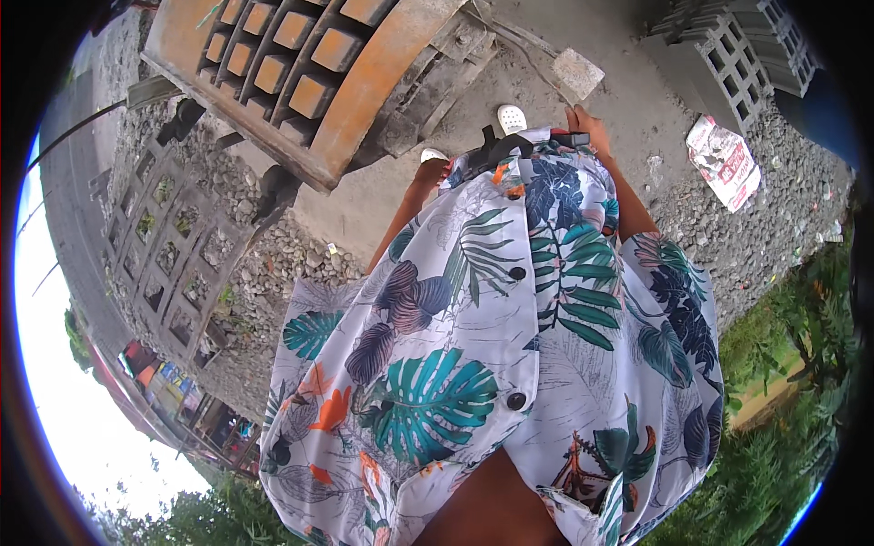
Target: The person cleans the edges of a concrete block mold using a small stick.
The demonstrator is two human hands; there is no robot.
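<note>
My right hand (590, 132) is beside my waist, close to a black buckle (574, 139) on a strap. Its fingertips point forward and nothing shows in them. By the left hem of my leaf-print shirt (446, 364) is my left hand (430, 173), its fingers mostly hidden by cloth and shadow. Ahead and to the left stands a heavy metal block mould (332, 150) with rows of orange-topped square pieces (272, 75). Neither hand touches it. My white clogs (512, 118) show on the grey ground beyond the shirt.
A pale rough block (578, 75) lies at the end of a bar (519, 41) beside the mould. Grey hollow blocks (733, 68) stand at the far right, near a torn cement bag (724, 164) on gravel (774, 200). Left lies a grid frame (173, 246) over stones.
</note>
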